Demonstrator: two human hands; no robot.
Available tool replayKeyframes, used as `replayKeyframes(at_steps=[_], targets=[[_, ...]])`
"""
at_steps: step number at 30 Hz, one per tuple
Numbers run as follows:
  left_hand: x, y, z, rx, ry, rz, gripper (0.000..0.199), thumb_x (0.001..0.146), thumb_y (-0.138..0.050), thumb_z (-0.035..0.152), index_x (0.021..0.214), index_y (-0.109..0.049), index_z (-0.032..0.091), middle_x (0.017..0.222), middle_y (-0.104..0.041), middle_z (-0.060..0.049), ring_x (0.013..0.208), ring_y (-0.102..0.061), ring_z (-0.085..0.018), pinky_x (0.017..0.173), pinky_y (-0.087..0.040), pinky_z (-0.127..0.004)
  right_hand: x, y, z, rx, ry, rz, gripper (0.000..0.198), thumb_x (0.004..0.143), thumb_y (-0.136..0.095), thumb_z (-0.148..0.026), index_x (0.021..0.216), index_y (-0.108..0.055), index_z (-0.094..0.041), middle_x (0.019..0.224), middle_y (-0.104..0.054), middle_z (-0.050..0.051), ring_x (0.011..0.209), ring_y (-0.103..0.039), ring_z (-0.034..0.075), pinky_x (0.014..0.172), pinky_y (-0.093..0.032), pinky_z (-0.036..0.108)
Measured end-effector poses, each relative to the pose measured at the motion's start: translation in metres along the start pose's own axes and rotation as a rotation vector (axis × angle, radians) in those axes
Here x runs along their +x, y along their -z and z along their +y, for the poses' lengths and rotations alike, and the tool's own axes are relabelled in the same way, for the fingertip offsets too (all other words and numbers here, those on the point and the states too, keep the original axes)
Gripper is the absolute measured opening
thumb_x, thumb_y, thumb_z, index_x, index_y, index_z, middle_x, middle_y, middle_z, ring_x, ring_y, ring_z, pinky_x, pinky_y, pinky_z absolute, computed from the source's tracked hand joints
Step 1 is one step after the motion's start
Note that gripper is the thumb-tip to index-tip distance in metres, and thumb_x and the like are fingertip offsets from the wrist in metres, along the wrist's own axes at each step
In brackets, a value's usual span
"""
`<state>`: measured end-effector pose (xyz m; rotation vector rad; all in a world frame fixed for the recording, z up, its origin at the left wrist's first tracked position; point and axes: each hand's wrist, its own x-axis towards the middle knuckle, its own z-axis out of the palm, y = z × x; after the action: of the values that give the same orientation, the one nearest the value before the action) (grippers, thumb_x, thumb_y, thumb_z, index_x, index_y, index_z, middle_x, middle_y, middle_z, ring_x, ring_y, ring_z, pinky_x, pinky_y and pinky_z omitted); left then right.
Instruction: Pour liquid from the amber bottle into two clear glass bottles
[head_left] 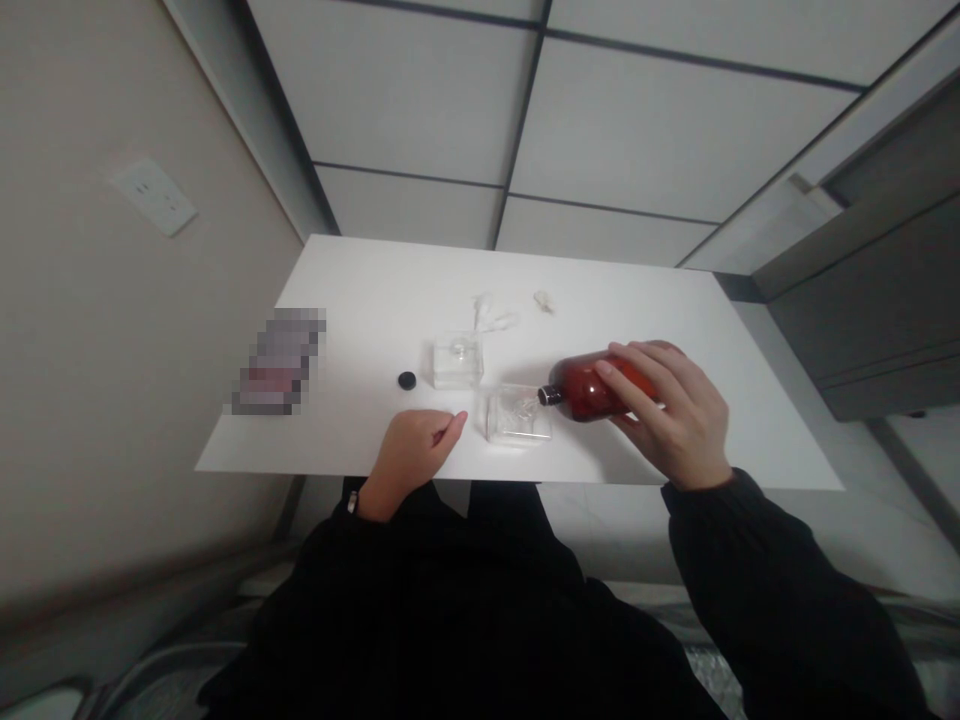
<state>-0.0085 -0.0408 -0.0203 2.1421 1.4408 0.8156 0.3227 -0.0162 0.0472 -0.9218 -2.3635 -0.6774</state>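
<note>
My right hand (679,415) is wrapped around an amber bottle (589,387), tilted on its side with its dark neck pointing left. The bottle's mouth is at the right side of a clear square container (517,425), above its opening. Inside that container the surface looks rippled, like liquid. Near the table's front edge, left of this container, my left hand (420,447) is closed in a loose fist, its thumb pointing right; nothing shows in it. A second clear square container (457,362) stands behind, and a small black cap (406,380) lies to its left.
On the white table (637,300) a thin whitish item (493,315) lies behind the containers, with a small beige piece (544,301) to its right. A blurred-out rectangular object (279,362) is at the left. A panelled wall (412,110) rises behind the table.
</note>
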Motion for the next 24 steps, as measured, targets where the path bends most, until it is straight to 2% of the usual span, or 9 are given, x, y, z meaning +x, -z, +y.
replayKeyframes(at_steps=[8,18,24], targets=[[0.0005,0.0005,0.0008,-0.006,-0.002,-0.001,0.051,0.104,-0.043,0.037,0.060,-0.024,0.022,0.052,-0.027,0.004,0.048,-0.029,-0.011,0.059,-0.016,-0.035,0.0000,0.0011,0.0020,-0.014,0.013,0.009,0.086,0.088,-0.080,-0.013,0.163,-0.041,-0.025,0.142,-0.067,0.017,0.126,-0.066,0.033,0.104,-0.060,0.052],[0.0003,0.0009,-0.0008,-0.005,0.002,-0.004,0.050,0.103,-0.045,0.035,0.060,-0.024,0.022,0.051,-0.030,0.004,0.049,-0.030,-0.011,0.058,-0.018,-0.035,-0.0014,0.0027,0.0047,-0.013,-0.016,-0.002,0.088,0.089,-0.077,-0.012,0.165,-0.036,-0.032,0.145,-0.065,0.013,0.128,-0.065,0.031,0.106,-0.058,0.051],[0.0004,0.0009,-0.0005,-0.006,0.000,-0.004,0.050,0.103,-0.045,0.036,0.060,-0.024,0.022,0.052,-0.028,0.004,0.049,-0.029,-0.011,0.058,-0.017,-0.035,0.0027,0.0048,0.0051,-0.052,0.016,0.015,0.083,0.090,-0.078,-0.014,0.162,-0.040,-0.027,0.141,-0.067,0.014,0.125,-0.066,0.031,0.104,-0.059,0.049]])
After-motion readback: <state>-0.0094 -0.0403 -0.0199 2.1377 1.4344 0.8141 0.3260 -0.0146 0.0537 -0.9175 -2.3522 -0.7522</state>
